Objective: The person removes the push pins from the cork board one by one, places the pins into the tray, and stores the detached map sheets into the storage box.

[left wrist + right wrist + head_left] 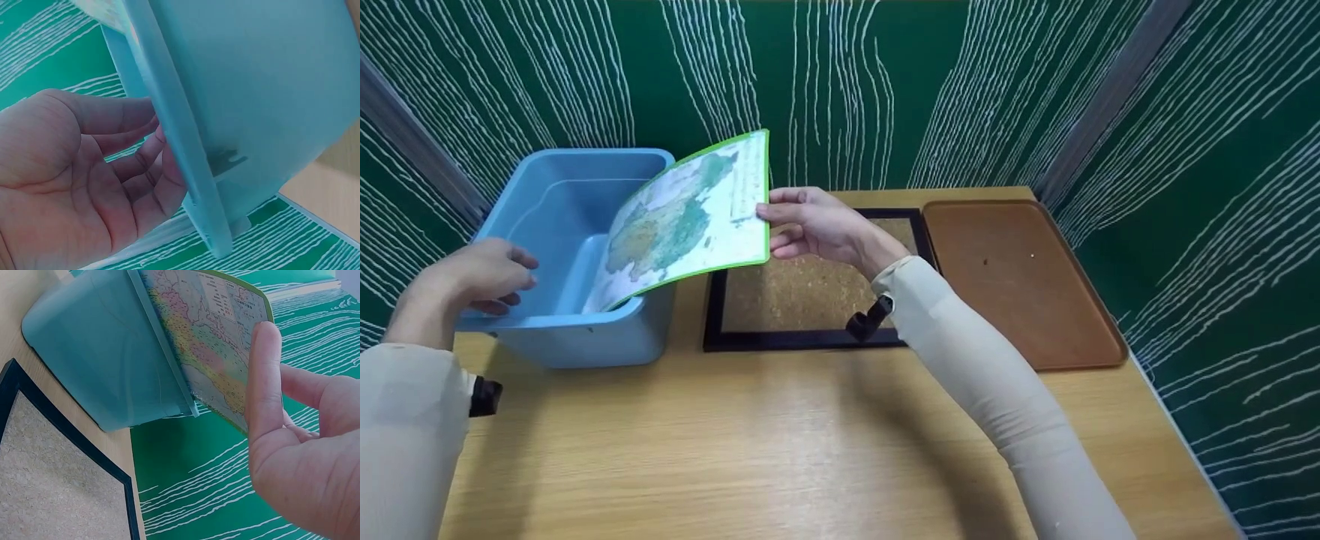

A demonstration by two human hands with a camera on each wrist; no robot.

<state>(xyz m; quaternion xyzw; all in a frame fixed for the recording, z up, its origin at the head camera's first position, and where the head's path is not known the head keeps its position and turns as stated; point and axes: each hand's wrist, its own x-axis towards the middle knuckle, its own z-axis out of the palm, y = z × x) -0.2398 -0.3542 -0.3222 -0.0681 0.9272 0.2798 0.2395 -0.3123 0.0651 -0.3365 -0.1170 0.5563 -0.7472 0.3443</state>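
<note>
From the head view, the right hand (817, 225) pinches the edge of a green-bordered flat map sheet (690, 217), its lower corner dipping into the pale blue plastic bin (577, 337) on the wooden surface (780, 450). The left wrist view shows the left hand (73, 180), fingers relaxed (gripping nothing), touching the bin's rim. The right wrist view shows fingers (264, 382) clasping the sheet.

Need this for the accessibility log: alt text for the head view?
A person's right hand pinches a green-edged map sheet, its lower end inside a blue plastic bin that the left hand touches at the rim. A cork board and brown tray lie alongside.
</note>
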